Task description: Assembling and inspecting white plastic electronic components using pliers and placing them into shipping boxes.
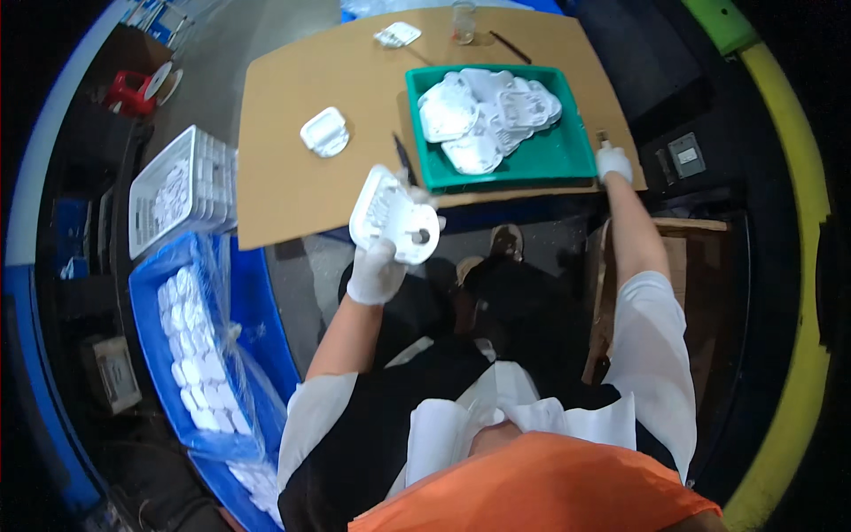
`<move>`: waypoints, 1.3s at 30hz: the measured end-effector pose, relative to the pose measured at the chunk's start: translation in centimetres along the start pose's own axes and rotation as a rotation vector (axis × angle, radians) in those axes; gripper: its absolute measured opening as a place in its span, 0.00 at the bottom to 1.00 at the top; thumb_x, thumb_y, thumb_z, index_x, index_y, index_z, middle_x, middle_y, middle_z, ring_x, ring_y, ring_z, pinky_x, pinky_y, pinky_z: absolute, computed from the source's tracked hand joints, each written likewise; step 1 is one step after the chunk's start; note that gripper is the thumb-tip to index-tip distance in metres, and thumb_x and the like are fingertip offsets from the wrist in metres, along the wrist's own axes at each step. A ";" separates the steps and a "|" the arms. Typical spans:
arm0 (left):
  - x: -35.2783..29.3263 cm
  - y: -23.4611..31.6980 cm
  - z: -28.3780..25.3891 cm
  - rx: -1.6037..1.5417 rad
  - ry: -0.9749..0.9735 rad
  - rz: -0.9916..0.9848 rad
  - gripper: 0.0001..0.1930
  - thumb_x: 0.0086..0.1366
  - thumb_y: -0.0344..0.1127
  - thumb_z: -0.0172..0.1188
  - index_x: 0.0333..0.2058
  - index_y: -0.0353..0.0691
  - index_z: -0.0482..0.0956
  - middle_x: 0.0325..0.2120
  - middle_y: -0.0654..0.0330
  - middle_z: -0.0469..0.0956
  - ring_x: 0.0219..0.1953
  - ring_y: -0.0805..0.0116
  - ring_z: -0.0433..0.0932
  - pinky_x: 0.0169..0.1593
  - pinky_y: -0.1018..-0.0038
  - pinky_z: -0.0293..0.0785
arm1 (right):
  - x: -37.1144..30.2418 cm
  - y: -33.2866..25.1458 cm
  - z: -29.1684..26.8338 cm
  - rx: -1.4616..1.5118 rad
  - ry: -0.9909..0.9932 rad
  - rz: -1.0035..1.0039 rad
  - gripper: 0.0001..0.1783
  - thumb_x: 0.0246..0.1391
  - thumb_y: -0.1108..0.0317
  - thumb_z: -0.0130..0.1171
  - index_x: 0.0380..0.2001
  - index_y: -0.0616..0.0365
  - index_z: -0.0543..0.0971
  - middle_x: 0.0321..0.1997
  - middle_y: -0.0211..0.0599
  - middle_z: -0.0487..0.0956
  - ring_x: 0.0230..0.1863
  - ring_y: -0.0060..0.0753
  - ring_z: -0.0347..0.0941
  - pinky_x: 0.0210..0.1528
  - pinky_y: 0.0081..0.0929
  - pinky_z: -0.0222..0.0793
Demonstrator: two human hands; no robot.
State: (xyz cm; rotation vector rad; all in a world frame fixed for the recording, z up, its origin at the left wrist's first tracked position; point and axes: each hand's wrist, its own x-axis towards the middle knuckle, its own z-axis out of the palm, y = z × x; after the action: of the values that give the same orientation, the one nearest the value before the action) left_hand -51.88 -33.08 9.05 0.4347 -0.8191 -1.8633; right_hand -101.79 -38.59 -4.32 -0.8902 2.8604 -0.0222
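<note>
My left hand (379, 273), in a white glove, grips a white moulded plastic part (388, 217) over the table's front edge. The part's ribbed inner side shows, with a round hole near its lower end. At the table's right edge is my gloved right hand (613, 163), its fingers closed by a small brownish item (603, 137) too small to name. Just left of that hand stands a green tray (572, 160) holding a pile of similar white plastic parts (479, 115). A dark, thin pen-like tool (403, 158) lies between the tray and the held part.
One more white part (325, 133) rests on the brown tabletop (284, 186), and another small white piece (397, 35) lies far back. A clear cup (463, 22) and dark stick (511, 47) are behind the tray. White crates (191, 191) and a blue bin (257, 306) with stacked white pieces stand left.
</note>
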 end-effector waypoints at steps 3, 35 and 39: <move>-0.3 2.1 0.7 0.077 -0.083 0.059 0.54 0.44 0.60 0.69 0.61 0.36 0.50 0.50 0.54 0.67 0.53 0.57 0.70 0.54 0.56 0.71 | 2.5 3.2 -1.6 0.585 -0.002 0.129 0.30 0.59 0.43 0.36 0.47 0.58 0.72 0.35 0.47 0.77 0.39 0.36 0.75 0.34 0.33 0.70; -13.3 7.2 10.3 0.536 -0.289 0.331 0.69 0.25 0.73 0.68 0.61 0.31 0.53 0.48 0.53 0.67 0.50 0.64 0.69 0.53 0.69 0.64 | -49.5 2.6 -27.3 -0.078 0.517 -1.333 0.27 0.33 0.70 0.65 0.44 0.53 0.77 0.37 0.37 0.70 0.37 0.36 0.68 0.39 0.31 0.64; -13.2 7.2 10.5 0.523 -0.260 0.314 0.68 0.26 0.72 0.70 0.60 0.30 0.55 0.48 0.53 0.68 0.50 0.65 0.68 0.53 0.70 0.63 | -49.7 2.4 -27.3 -0.072 0.505 -1.348 0.23 0.36 0.70 0.62 0.43 0.52 0.76 0.33 0.35 0.68 0.35 0.34 0.67 0.37 0.30 0.65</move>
State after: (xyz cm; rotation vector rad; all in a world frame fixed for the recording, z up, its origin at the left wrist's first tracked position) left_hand -48.06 -19.38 20.69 0.3600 -1.4749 -1.4181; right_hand -66.58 -9.31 29.19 -2.8876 1.9578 -0.3123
